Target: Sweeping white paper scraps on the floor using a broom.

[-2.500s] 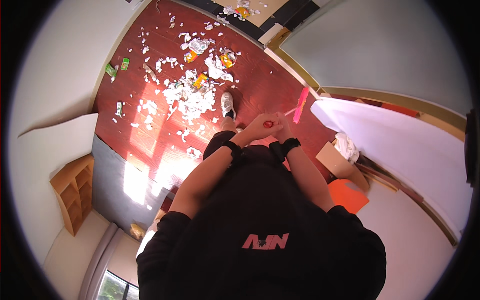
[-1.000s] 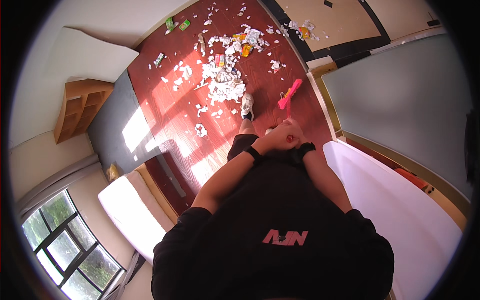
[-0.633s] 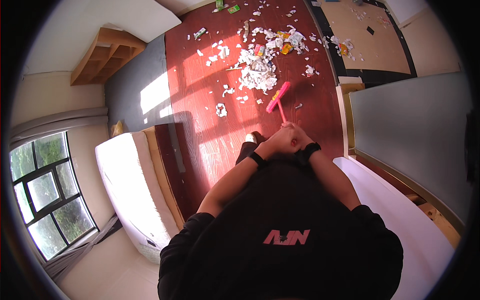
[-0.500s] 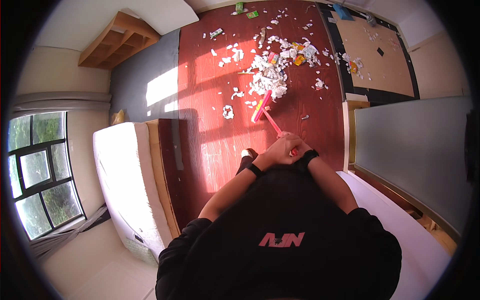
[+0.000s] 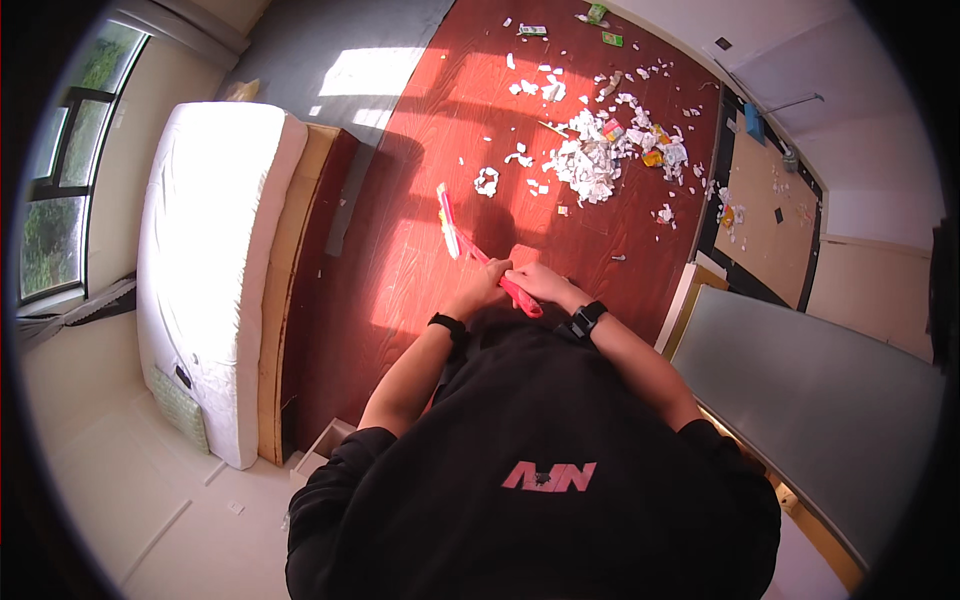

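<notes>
A pink broom (image 5: 464, 241) with yellow bristles is held in front of my body, its head pointing away to the left. My left hand (image 5: 483, 284) wraps round the handle on the side nearer the head. Close beside it, my right hand (image 5: 541, 283) is closed at the handle too, and the red handle end sticks out below toward my shirt. Whether the bristles touch the floor, I cannot tell. Beyond the broom to the right, a heap of torn white paper (image 5: 585, 168) lies on the floor with orange and red wrappers among it. A round paper scrap (image 5: 486, 181) lies nearer the broom head.
Scraps and green packets (image 5: 613, 39) are scattered over the red wood floor (image 5: 375, 290). On the left a white mattress (image 5: 215, 250) stands on its edge against a wooden board. A frosted panel (image 5: 790, 380) and a tan board with black edging (image 5: 765, 200) are at the right.
The broom head has swung left, away from the paper heap. My hands have shifted a little apart on the handle, and my view has turned to the left.
</notes>
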The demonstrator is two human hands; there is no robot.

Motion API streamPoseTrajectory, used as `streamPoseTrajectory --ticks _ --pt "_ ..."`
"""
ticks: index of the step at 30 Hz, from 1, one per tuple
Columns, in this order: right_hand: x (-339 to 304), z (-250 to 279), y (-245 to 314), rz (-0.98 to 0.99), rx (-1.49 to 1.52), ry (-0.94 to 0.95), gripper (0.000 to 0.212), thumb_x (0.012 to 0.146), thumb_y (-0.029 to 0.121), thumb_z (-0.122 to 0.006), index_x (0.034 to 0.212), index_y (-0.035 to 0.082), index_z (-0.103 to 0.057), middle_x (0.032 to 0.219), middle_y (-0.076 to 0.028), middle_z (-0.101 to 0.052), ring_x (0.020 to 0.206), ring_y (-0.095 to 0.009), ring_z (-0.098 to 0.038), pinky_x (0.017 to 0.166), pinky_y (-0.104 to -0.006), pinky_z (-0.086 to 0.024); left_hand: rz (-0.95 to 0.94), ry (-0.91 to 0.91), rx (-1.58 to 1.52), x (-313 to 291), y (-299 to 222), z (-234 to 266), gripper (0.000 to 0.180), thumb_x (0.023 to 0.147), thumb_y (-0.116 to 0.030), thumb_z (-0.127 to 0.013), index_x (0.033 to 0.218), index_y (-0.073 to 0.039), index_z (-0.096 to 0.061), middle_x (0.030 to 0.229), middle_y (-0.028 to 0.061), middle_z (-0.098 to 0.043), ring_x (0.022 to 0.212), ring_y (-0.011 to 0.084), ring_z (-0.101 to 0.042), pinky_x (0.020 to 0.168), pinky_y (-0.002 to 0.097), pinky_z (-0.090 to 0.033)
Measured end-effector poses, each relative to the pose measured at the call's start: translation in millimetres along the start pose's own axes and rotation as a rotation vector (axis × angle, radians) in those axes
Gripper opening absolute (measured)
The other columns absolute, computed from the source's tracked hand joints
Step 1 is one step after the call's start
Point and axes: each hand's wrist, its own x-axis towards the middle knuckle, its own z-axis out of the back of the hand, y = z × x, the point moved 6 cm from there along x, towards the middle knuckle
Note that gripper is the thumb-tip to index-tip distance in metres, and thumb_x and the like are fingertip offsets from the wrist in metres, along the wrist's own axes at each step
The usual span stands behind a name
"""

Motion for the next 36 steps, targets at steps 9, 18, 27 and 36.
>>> streamPoseTrajectory --ticks 9,18,27,36 --pt "15.9 -37.7 55.7 0.583 -0.268 0.0 0.031 0.085 0.029 -0.074 0.106 0.009 -0.061 0.113 -0.014 -0.054 0.104 -0.029 -0.059 0.089 -0.038 -0.048 0.141 0.151 0.132 -23.7 117.5 -5.1 0.031 0.078 -0.023 -0.071 0.104 -0.006 -0.07 0.097 0.0218 -0.071 0.095 0.0382 -0.069 0.081 0.0449 -0.054" --pt "66.1 40.5 33.6 0.485 0.219 -0.13 0.018 0.093 0.024 -0.068 0.094 0.005 -0.068 0.077 -0.01 -0.066 0.075 -0.015 -0.066 0.07 -0.0329 -0.052 0.287 -0.426 0.043 47.4 132.3 11.7 0.036 0.067 -0.019 -0.079 0.092 -0.005 -0.057 0.085 0.0151 -0.056 0.083 0.0337 -0.055 0.076 0.044 -0.046" --pt "69.1 212.8 10.6 0.446 -0.046 -0.484 0.025 0.086 0.032 -0.071 0.091 0.008 -0.067 0.092 -0.013 -0.07 0.088 -0.035 -0.068 0.078 -0.042 -0.054 0.042 -0.033 0.385 248.4 71.4 26.1 0.036 0.079 -0.026 -0.07 0.11 -0.006 -0.067 0.108 0.0191 -0.067 0.108 0.0409 -0.061 0.092 0.047 -0.051" --pt "5.4 336.2 31.1 0.471 -0.355 -1.113 0.019 0.076 0.023 -0.072 0.069 0.008 -0.064 0.078 -0.011 -0.059 0.079 -0.03 -0.062 0.069 -0.0433 -0.05 -0.02 0.053 -0.142 379.6 -29.4 11.9 0.032 0.083 -0.027 -0.069 0.109 -0.007 -0.069 0.107 0.0191 -0.07 0.103 0.0349 -0.065 0.087 0.0391 -0.053"
